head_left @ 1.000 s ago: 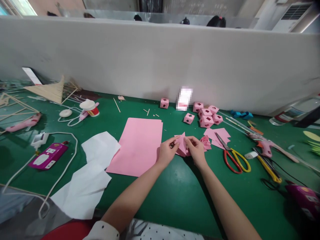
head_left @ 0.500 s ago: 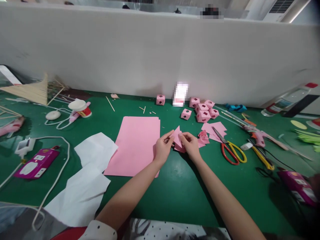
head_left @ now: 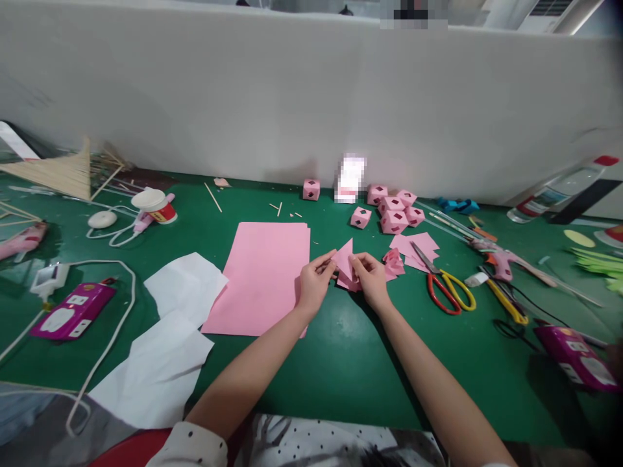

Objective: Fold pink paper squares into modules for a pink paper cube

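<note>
Between my two hands is a small folded piece of pink paper [head_left: 344,261], a pointed corner of it standing up. My left hand [head_left: 314,280] pinches its left side, and my right hand [head_left: 370,279] pinches its right side. Under and behind it lies more pink paper, partly hidden by my fingers. Just right of my right hand sits a crumpled-looking folded pink piece [head_left: 393,262]. Flat pink paper squares [head_left: 416,246] lie beyond that, with the blades of red-and-yellow scissors [head_left: 448,290] resting over them. A stack of pink paper sheets [head_left: 265,279] is left of my left hand.
Several pink paper cubes [head_left: 394,221] with dark diamond openings are grouped near the white partition [head_left: 292,97]. White paper [head_left: 185,288], a paper cup [head_left: 154,205] and a purple power strip [head_left: 75,311] occupy the left. A glue gun [head_left: 501,259], cutter [head_left: 506,301] and bottle [head_left: 559,191] lie right.
The pink paper has turned slightly in my fingers, its upright point now leaning a little more to the right. Both hands keep their hold. The whole view has shifted slightly.
</note>
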The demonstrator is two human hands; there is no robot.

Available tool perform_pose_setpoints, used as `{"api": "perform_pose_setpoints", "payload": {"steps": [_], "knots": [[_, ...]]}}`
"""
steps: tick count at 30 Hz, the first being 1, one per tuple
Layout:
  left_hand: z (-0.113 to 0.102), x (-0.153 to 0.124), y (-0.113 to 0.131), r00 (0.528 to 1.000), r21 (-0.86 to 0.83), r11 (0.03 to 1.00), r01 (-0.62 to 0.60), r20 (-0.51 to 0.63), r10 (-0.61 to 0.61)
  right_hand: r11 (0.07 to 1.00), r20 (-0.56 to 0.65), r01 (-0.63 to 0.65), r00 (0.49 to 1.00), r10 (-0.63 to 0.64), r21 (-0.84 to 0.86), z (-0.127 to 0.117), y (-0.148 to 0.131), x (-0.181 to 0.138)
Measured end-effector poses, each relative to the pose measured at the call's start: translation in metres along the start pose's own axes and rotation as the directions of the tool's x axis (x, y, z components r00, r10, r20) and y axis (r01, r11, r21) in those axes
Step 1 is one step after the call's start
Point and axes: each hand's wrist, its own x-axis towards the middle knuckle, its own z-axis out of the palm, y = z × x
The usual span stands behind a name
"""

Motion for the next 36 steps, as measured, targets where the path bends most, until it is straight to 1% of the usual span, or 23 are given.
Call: {"api": "perform_pose_setpoints", "payload": {"steps": [4,9,12,15,19,21,25,30,33,36], "knots": [[0.000,0.000,0.001,1.000,-0.001,1.000,0.008,-0.012,-0.008,1.000,-0.005,0.015,1.000,-0.015,0.002,0.000,0.005,0.001],[0.001,0.001,-0.001,0.999,0.018,1.000,-0.013,0.037,0.012,0.996,0.040,0.060,0.998,-0.057,-0.067,0.003,0.003,0.000],[0.000,0.003,-0.001,1.000,-0.006,1.000,-0.017,-0.018,0.017,0.994,0.051,0.066,0.997,-0.061,-0.086,0.005,0.000,-0.003],[-0.006,0.008,0.002,0.999,-0.057,0.998,-0.021,-0.047,0.019,0.993,0.078,0.073,0.995,-0.066,-0.093,0.007,-0.001,-0.006],[-0.018,0.016,0.010,1.000,-0.031,0.999,-0.026,-0.006,0.025,0.986,0.089,0.106,0.992,-0.095,-0.126,0.008,0.001,-0.010],[-0.022,0.019,0.014,1.000,-0.002,1.000,-0.026,0.002,0.026,0.975,0.097,0.138,0.988,-0.122,-0.176,0.009,0.001,-0.011],[-0.028,0.022,0.017,0.997,0.076,0.995,-0.072,-0.018,0.073,0.927,0.095,0.228,0.973,-0.208,-0.299,0.012,-0.002,-0.015],[-0.031,0.024,0.013,0.996,0.056,0.996,-0.074,-0.049,0.076,0.880,0.131,0.301,0.953,-0.272,-0.368,0.015,-0.002,-0.017],[-0.030,0.024,0.013,0.996,0.055,0.995,-0.079,-0.045,0.081,0.857,0.132,0.312,0.950,-0.283,-0.411,0.014,0.001,-0.016],[-0.028,0.021,0.016,0.999,0.047,0.998,-0.045,-0.001,0.045,0.857,0.119,0.301,0.954,-0.277,-0.419,0.014,0.002,-0.016]]}}
